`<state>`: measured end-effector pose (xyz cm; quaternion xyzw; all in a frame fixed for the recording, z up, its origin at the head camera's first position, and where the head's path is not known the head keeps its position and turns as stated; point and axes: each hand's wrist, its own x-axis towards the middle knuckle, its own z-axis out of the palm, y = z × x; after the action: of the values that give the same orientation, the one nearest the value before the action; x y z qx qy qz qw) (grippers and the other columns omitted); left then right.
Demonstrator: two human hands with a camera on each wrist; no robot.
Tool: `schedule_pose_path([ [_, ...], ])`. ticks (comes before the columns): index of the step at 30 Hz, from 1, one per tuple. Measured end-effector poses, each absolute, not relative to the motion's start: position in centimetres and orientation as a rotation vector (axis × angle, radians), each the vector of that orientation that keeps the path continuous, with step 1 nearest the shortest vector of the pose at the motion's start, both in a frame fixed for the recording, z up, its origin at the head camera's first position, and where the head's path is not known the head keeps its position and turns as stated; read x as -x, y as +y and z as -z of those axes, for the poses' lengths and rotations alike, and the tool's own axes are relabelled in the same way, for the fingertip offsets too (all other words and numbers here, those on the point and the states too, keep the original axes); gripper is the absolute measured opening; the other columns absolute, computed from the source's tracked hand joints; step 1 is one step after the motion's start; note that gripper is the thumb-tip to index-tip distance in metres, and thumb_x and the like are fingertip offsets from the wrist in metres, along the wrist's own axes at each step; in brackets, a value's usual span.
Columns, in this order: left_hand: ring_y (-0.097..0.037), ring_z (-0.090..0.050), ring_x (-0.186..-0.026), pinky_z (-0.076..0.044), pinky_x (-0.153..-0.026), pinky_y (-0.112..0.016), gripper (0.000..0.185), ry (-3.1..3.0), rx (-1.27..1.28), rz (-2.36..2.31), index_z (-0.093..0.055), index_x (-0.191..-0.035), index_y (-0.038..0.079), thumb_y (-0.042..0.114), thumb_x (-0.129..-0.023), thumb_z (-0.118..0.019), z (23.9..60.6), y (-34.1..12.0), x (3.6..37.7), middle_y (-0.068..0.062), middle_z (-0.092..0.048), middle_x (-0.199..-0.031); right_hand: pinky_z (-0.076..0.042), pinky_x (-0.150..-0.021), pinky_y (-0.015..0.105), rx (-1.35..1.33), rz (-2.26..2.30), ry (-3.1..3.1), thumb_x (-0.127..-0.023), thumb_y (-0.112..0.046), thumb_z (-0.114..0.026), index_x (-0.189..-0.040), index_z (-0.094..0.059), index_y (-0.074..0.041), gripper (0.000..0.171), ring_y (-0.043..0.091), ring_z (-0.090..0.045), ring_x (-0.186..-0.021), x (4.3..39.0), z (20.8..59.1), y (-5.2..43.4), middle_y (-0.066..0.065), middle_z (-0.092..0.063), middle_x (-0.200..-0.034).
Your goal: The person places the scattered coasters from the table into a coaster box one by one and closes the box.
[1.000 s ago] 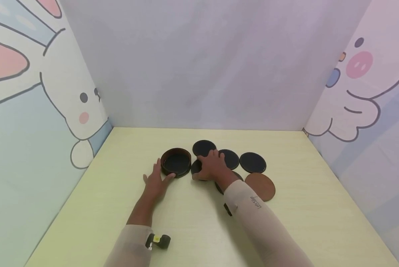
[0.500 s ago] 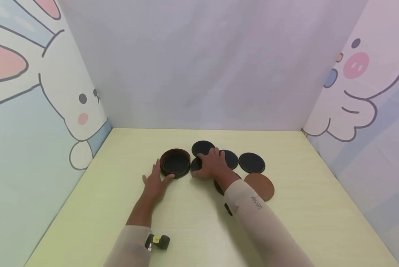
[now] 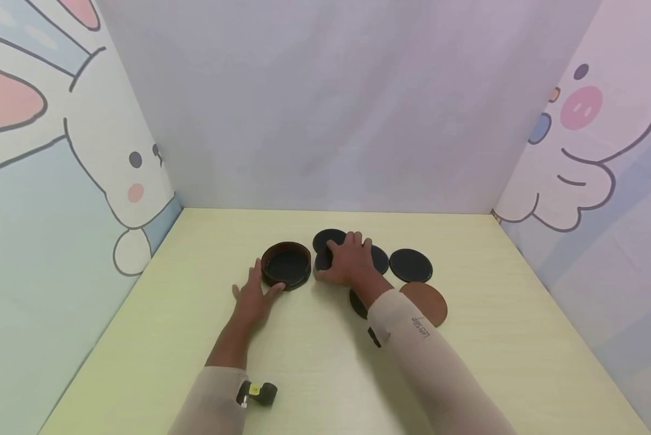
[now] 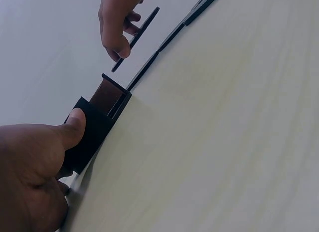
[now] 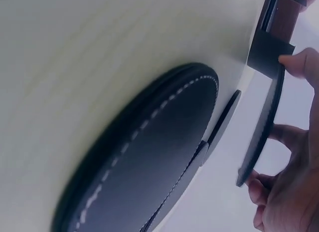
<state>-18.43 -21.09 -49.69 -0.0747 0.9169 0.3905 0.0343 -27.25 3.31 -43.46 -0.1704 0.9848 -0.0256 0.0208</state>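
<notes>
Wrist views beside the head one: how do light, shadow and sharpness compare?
Head: brighter, with a soft shadow on the table beside the right sleeve; left wrist: dimmer and bluish, the table's grain smeary; right wrist: also dim and bluish, the near black disc showing distinct stitches, the right hand softer.

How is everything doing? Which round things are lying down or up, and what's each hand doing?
Left hand: touching the round holder.
Right hand: holding the raised black coaster.
Round holder: upright on the table, open on top.
Raised black coaster: up off the table.
Four other black coasters: lying flat.
Brown coaster: lying flat.
</notes>
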Motion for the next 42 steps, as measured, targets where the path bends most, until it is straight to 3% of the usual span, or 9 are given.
schedule_pose_path([
  [5, -0.049, -0.013, -0.169, 0.016, -0.133, -0.072, 0.099, 2.825, 0.211, -1.204, 0.001, -0.177, 0.01, 0.048, -0.11, -0.062, 49.7, -21.3, 18.3, -0.026, -0.01, -0.182, -0.038, -0.109, 0.063, 0.481, 0.118, 3.143, -0.089, -0.074, -0.066, -0.163, -0.051, -0.023, 0.091, 0.042, -0.042, -0.133, 27.4, 43.5, 2.8, 0.028, -0.051, -0.14],
  [17, -0.048, -0.01, -0.17, 0.016, -0.133, -0.072, 0.1, 2.824, 0.199, -1.206, 0.001, -0.177, 0.009, 0.048, -0.11, -0.063, 49.9, -21.5, 18.4, -0.026, -0.009, -0.183, -0.035, -0.117, 0.063, 0.422, 0.158, 3.117, -0.09, -0.079, -0.066, -0.169, -0.042, -0.024, 0.099, 0.043, -0.038, -0.144, 27.7, 42.3, 0.4, 0.028, -0.045, -0.155],
  [42, -0.052, -0.012, -0.169, 0.014, -0.132, -0.076, 0.098, 2.847, 0.159, -1.195, 0.001, -0.176, 0.007, 0.046, -0.111, -0.061, 49.5, -21.2, 18.2, -0.03, -0.009, -0.182, -0.038, -0.115, 0.061, 0.554, 0.158, 3.113, -0.09, -0.081, -0.062, -0.165, -0.049, -0.026, 0.094, 0.04, -0.044, -0.138, 26.8, 41.5, -3.9, 0.024, -0.053, -0.147],
])
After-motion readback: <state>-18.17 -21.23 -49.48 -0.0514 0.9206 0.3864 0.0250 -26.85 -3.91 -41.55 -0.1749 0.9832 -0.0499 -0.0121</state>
